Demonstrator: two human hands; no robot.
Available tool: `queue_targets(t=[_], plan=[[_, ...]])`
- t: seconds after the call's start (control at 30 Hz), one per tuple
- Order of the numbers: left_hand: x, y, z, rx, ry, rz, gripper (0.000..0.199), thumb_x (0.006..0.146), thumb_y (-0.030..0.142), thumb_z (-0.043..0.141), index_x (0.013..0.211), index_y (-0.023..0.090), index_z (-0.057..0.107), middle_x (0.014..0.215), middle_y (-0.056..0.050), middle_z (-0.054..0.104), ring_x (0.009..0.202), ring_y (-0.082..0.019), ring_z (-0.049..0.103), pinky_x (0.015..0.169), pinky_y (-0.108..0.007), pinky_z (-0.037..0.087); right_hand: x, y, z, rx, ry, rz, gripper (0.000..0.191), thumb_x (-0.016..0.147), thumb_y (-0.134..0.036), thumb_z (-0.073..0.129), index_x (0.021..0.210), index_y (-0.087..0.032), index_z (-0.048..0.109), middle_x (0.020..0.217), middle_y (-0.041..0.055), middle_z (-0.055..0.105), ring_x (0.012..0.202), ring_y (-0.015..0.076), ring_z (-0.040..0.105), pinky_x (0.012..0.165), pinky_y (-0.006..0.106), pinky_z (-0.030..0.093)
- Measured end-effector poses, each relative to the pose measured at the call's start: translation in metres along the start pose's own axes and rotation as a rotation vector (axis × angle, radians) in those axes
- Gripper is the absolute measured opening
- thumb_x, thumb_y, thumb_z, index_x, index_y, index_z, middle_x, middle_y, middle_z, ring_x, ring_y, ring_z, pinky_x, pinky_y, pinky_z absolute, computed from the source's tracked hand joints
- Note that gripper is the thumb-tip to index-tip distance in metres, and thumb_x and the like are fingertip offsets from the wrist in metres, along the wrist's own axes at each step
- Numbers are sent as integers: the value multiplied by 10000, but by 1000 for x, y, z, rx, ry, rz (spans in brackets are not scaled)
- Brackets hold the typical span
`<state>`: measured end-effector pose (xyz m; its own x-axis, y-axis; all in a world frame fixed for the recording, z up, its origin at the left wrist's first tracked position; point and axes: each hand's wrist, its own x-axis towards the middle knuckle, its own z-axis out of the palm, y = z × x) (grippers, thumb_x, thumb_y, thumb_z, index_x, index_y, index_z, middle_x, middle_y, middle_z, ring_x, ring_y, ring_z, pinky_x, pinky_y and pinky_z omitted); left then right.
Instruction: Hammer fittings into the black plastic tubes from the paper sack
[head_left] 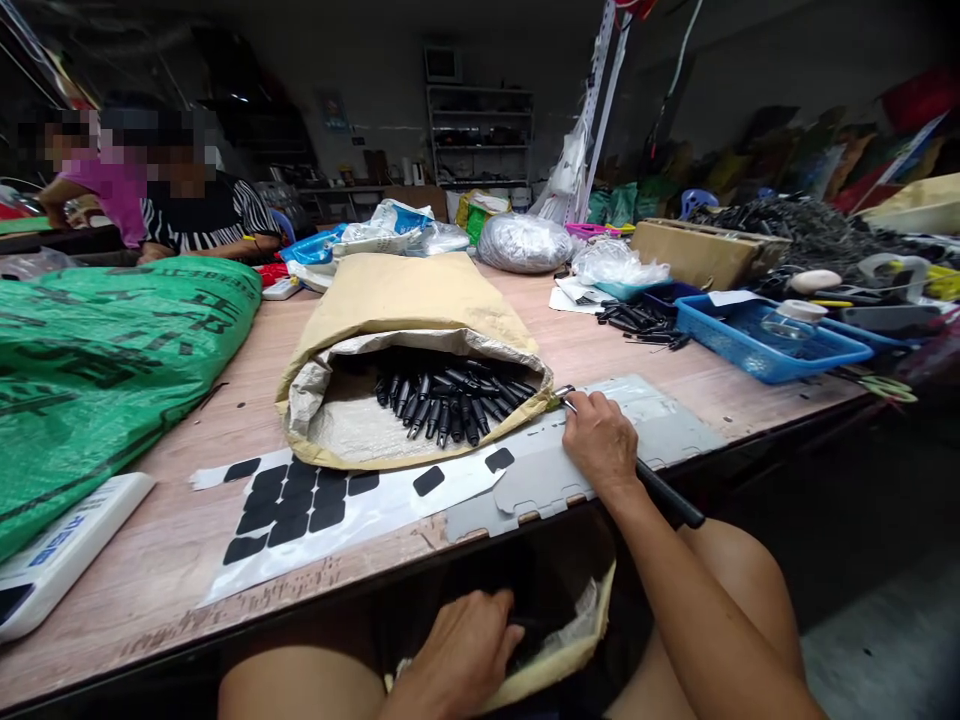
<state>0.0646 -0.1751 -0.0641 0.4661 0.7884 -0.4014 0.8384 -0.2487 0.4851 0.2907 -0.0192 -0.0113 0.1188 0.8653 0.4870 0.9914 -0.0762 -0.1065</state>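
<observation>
The right hand [602,447] has its grip closed around a black rod [673,495], which slants from the upper sack [420,300]'s right rim towards the person's right knee; the left hand [466,640] is curled over the lower sack [559,672], its hold hidden, so I cannot tell. The black parts [442,408] lie in the upper sack's mouth, just left of the nearer right hand, many pointing towards the person

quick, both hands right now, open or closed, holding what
Left hand: curled at the mouth of the lower bag; cannot tell whether it holds anything.
Right hand: closed on a black-handled tool.
</observation>
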Motion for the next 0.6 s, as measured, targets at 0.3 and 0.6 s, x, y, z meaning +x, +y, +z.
queue_targets(t=[0.3, 0.6], plan=[[2, 9, -15, 22, -213, -52, 614, 857, 300, 618, 1453, 161, 569, 1313, -209, 688, 1212, -394, 655, 1010, -502, 517, 0, 0, -2, -7, 1, 1, 253, 963, -242, 542, 1185, -213, 662, 1055, 81, 648, 959, 225, 560, 729, 325, 343], [47, -25, -207, -57, 659, 154, 238, 942, 330, 521, 1051, 234, 710, 954, -26, 703, 891, -204, 641, 807, -309, 503, 0, -1, -2, 7, -2, 2, 258, 959, -240, 539, 1187, -209, 654, 1061, 87, 639, 982, 233, 548, 740, 327, 351]])
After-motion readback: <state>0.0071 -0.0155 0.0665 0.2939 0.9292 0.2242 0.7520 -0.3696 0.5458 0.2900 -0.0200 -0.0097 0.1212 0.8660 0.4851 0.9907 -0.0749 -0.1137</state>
